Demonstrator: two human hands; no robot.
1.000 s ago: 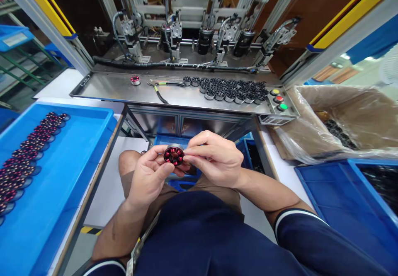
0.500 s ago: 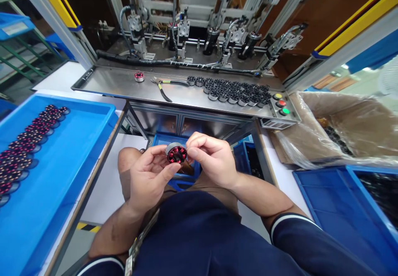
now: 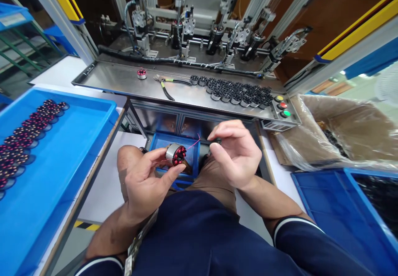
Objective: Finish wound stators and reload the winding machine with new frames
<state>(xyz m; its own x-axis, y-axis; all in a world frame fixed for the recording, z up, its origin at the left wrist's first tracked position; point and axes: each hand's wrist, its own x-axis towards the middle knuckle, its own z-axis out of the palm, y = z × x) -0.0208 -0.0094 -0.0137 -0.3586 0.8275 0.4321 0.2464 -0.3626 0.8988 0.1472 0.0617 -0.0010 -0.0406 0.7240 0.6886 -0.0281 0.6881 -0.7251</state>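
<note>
Here the left hand (image 3: pixel 143 185) had the grip closed, thumb and fingers pinching a squat silver-sided ring with red wire windings (image 3: pixel 172 153) over the lap. The right hand (image 3: pixel 238 156) was well apart from it, its grip seemingly closed on a small dark piece (image 3: pixel 217 140) between thumb and forefinger, though the fingers hid too much of it to name its shape.

The danger, as I judged it: that thin pinkish-red wire (image 3: pixel 193 144) jutted loose towards the right hand, so a passing finger could have snagged and bent it. The ring, pinched only at its edge, could have slipped if the thumb eased off.

And its aim? The wound face looked right and somewhat back at the wearer, the silver wall to the left; the central axis lay mostly crosswise, dipping rightward, with the broad diameter near upright.

Further out, on the steel worktop (image 3: pixel 115 79), sat a lone red-wound ring (image 3: pixel 141 74), yellow-and-black-handled cutters (image 3: pixel 167 91) and clustered black-and-silver rings (image 3: pixel 236 91). Off to the left, a shallow blue plastic tray (image 3: pixel 71 143) held rows of red-wound pieces (image 3: pixel 31 131).
</note>
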